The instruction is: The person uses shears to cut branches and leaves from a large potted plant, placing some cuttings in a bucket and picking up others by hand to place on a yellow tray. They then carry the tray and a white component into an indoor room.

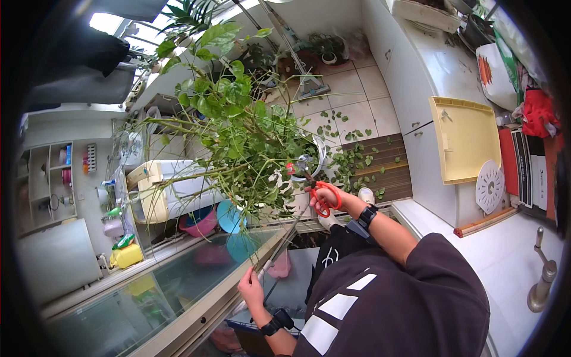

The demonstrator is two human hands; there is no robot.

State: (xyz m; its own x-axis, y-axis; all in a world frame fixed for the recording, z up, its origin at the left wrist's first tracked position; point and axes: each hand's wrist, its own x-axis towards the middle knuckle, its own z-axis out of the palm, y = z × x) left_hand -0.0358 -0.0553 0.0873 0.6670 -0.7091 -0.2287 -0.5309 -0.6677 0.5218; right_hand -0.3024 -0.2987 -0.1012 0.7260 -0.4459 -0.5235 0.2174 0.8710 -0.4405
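Note:
My right hand [326, 198] holds scissors with orange-red handles [324, 201]. Their blades point up and left toward a leafy green potted plant [250, 120] with long thin bare stems. Part of a white pot rim [320, 156] shows at the plant's right side, with a red-and-clear object [291, 168] among the leaves beside it. Lower left, my left hand [252, 285] pinches the end of a thin green stem [253, 256] in front of the sliding glass door's frame. The leaves hide most of the pot.
Cut leaves [352, 156] lie scattered over the tiles and a brown striped mat [383, 167]. A cream-and-white washing machine [178, 192], a pink basin [200, 223] and a blue basin [231, 216] stand left. A mop [312, 87] leans behind; white cabinets [406, 85] line the right.

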